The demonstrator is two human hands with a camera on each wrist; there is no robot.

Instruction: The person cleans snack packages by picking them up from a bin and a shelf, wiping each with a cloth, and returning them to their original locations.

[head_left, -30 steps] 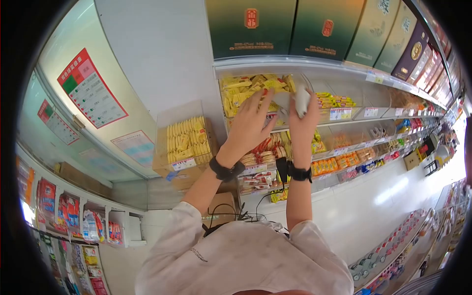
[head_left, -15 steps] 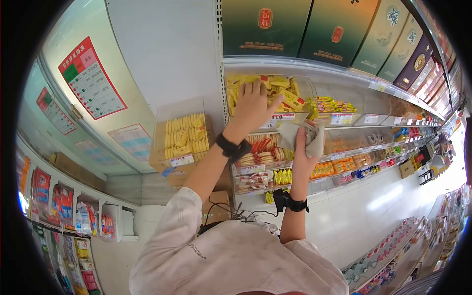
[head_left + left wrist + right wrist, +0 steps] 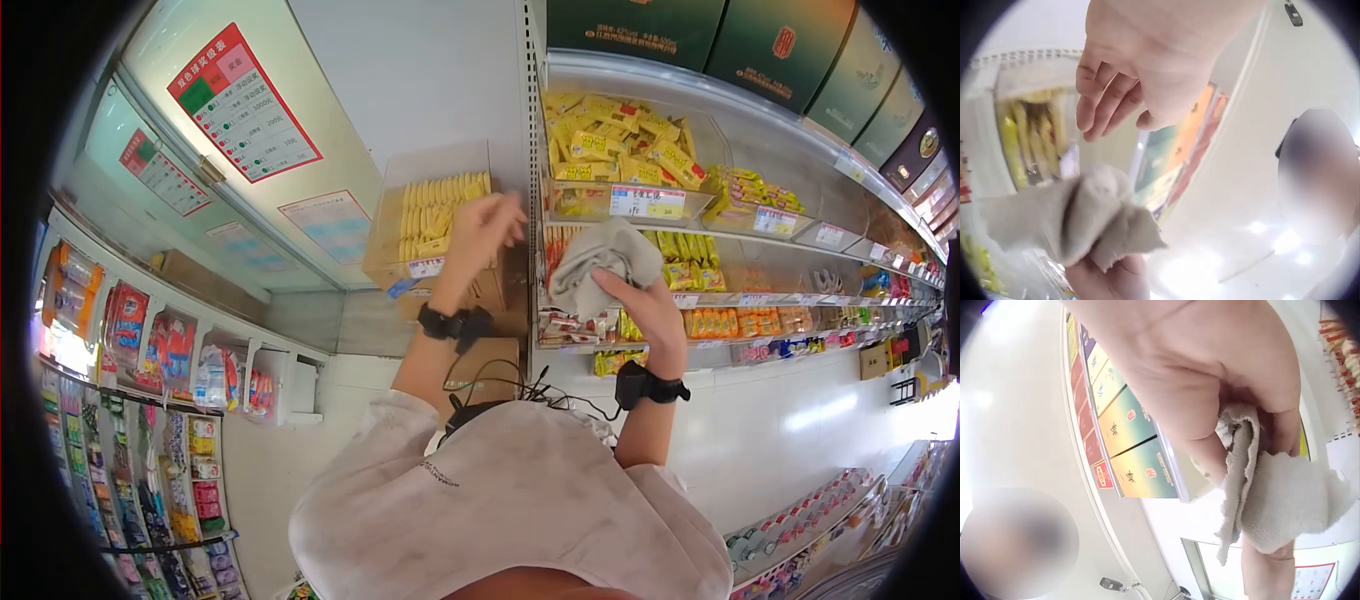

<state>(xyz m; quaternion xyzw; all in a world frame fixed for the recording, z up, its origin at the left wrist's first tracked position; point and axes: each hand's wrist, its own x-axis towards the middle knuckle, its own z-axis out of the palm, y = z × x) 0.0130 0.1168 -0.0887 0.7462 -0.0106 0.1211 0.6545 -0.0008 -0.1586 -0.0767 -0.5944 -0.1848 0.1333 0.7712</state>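
Observation:
My right hand (image 3: 650,318) grips a crumpled grey cloth (image 3: 606,265), thumb laid over the top of it, in front of the snack shelves. Folds of the cloth (image 3: 1285,503) hang out between thumb and fingers in the right wrist view. My left hand (image 3: 482,238) is held up to the left of the cloth with loosely bent fingers and nothing in them. It overlaps a clear-sided box (image 3: 440,160) of upright yellow packets (image 3: 418,225). In the left wrist view, the left fingers (image 3: 1107,109) hang apart from the cloth.
A clear bin of yellow packets (image 3: 620,140) tops the snack shelves, with a price tag (image 3: 648,202) on its front. Large green boxes (image 3: 785,50) stand above. Left is a glass door with a red-bordered poster (image 3: 245,105). Black cables (image 3: 500,385) hang near my waist.
My left hand has left the yellow packet bin and moved left beside the clear box. The right hand keeps the cloth, which now looks more bunched. The head view has shifted right.

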